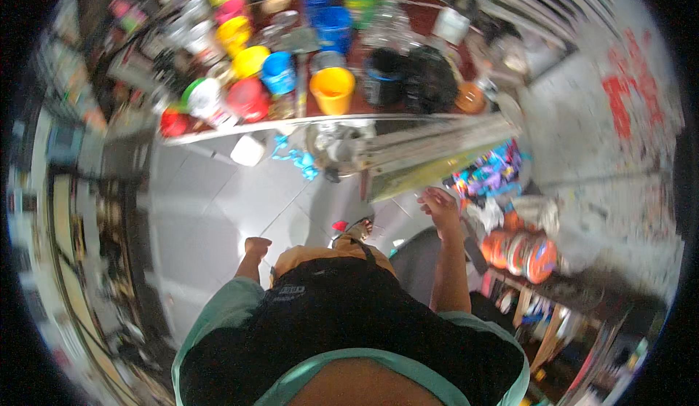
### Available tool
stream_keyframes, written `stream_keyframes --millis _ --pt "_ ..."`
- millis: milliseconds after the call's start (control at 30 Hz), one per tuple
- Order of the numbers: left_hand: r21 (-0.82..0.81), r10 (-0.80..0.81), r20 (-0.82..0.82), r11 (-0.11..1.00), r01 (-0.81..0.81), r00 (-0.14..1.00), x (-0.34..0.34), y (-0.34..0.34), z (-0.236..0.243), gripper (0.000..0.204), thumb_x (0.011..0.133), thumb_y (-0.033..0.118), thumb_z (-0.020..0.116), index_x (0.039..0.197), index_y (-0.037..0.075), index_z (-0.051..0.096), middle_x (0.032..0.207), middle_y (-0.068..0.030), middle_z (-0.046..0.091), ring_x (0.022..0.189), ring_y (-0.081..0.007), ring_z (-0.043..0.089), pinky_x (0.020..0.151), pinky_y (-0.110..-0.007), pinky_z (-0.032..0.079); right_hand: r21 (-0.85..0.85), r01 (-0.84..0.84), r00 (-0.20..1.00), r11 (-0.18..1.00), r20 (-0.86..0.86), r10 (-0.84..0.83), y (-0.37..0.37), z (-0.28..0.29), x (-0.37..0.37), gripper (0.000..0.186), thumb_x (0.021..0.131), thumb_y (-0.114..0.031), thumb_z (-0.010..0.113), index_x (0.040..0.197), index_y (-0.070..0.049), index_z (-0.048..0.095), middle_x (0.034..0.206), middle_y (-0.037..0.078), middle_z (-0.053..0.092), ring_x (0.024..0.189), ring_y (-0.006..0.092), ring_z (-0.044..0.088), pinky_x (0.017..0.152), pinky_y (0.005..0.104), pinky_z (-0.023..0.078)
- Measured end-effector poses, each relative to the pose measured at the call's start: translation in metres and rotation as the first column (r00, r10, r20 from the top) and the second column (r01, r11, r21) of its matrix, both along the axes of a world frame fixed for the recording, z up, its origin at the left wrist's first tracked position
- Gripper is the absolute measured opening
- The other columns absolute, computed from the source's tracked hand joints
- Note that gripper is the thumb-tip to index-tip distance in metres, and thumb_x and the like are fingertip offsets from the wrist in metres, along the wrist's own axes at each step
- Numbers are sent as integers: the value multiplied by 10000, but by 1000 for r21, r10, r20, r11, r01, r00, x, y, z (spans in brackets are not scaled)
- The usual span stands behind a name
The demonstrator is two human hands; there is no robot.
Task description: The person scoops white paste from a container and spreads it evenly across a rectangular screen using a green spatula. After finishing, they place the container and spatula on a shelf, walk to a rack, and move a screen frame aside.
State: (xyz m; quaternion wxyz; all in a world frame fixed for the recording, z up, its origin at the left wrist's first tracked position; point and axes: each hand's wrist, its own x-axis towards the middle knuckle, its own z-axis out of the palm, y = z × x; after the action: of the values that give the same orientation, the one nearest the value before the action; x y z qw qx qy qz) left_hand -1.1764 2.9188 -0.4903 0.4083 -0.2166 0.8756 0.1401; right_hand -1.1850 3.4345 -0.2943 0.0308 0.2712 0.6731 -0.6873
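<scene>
My left hand [256, 246] hangs low beside my hip with its fingers curled closed; whether anything is inside is hidden. My right hand [440, 208] is raised with loosely bent fingers apart and holds nothing visible. It is just below a long pale plank [426, 140] and a yellowish-green sheet [415, 173] under it; I cannot tell if it touches. Beside it lies a heap of purple and turquoise material [486, 173].
A dark red shelf [403, 20] ahead bears several coloured buckets [332, 85] and black bags [429, 75]. On the grey tiled floor [204, 209] lie a white container [247, 150] and blue scraps [298, 160]. Several orange containers [517, 255] stand right, by a paint-stained wall [604, 151].
</scene>
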Motion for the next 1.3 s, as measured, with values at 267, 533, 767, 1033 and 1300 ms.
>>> stream_keyframes --millis 267,533,767,1033,1300 --pt "-77 -235 137 966 247 962 82 -11 54 242 850 401 495 1021 304 635 1100 20 591 1015 -141 552 841 -240 444 69 -295 955 953 50 292 -91 3 -5 225 804 -186 606 917 8 586 763 60 622 639 113 586 536 209 434" --pt "216 452 -306 890 -401 838 232 -97 -9 404 703 467 658 784 72 686 846 -138 651 823 -251 618 772 -321 469 205 -641 763 739 65 643 -248 9 20 216 830 -181 580 988 -34 586 753 41 617 636 96 555 562 214 435" --pt "245 929 -89 370 -896 359 412 -195 9 644 775 570 493 1018 -17 598 1084 -173 577 1063 -275 523 892 -307 404 27 -843 537 537 72 840 -410 -9 70 200 811 -144 581 966 -18 574 737 71 614 557 121 546 467 247 417" --pt "518 716 34 -609 -600 -698 527 -204 30 425 785 414 590 938 19 621 970 -102 631 818 -195 622 687 -376 453 64 -989 134 130 47 990 -614 17 96 263 822 -161 581 1026 -5 527 739 78 611 534 109 529 455 229 400" --pt "559 380 47 -776 -291 -924 543 -223 12 490 831 431 511 1133 46 526 1090 -101 582 955 -207 569 822 -426 393 25 -983 -177 -182 128 976 -759 -24 68 250 821 -155 571 1024 -16 529 757 76 613 558 110 546 485 224 415"
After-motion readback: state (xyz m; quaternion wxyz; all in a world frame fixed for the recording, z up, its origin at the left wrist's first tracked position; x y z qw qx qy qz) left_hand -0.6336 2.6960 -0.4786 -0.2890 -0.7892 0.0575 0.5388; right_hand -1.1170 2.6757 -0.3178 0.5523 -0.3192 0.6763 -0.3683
